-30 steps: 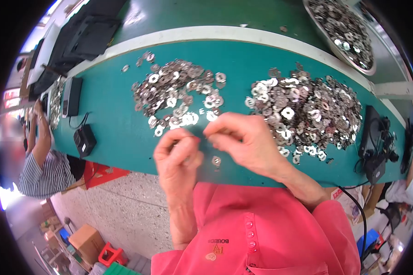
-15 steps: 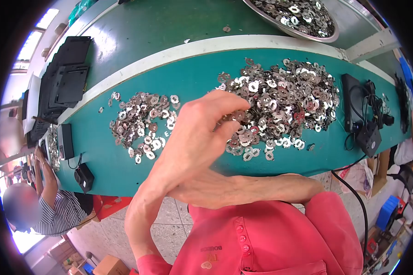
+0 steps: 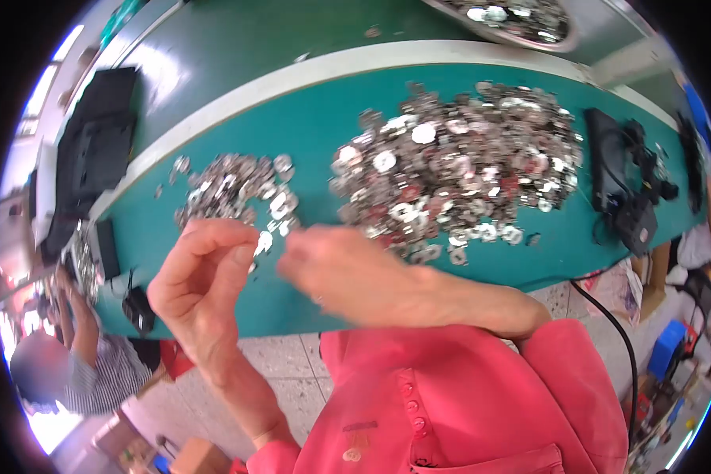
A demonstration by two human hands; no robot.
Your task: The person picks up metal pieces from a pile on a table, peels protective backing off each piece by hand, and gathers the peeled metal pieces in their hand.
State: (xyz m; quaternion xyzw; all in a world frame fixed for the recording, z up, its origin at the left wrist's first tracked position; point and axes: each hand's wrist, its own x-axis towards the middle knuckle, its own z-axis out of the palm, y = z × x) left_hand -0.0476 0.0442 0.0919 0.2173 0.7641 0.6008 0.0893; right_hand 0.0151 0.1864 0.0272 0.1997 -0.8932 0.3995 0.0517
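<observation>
My left hand [image 3: 201, 284] is over the near side of the small heap of flat metal pieces [image 3: 225, 186], index finger and thumb pinched together. Whatever lies between those fingertips is too small to make out. Facing it from the right is my right hand [image 3: 347, 272], its fingertips pointing left and smeared by motion. A narrow gap separates the two hands. Beyond the right hand spreads a larger heap of shiny ring-like metal pieces [image 3: 466, 158], a few of them reddish.
A metal bowl [image 3: 557, 43] of similar pieces stands at the far right. Black devices with cables [image 3: 632, 221] lie at the table's right. Black panels [image 3: 95, 142] and a black adapter [image 3: 138, 308] are on the left. Another person [image 3: 95, 371] sits at the left.
My left hand has moved left from the large heap to beside the small one. My right hand, previously hidden beneath the left arm, now shows. The whole view has shifted slightly.
</observation>
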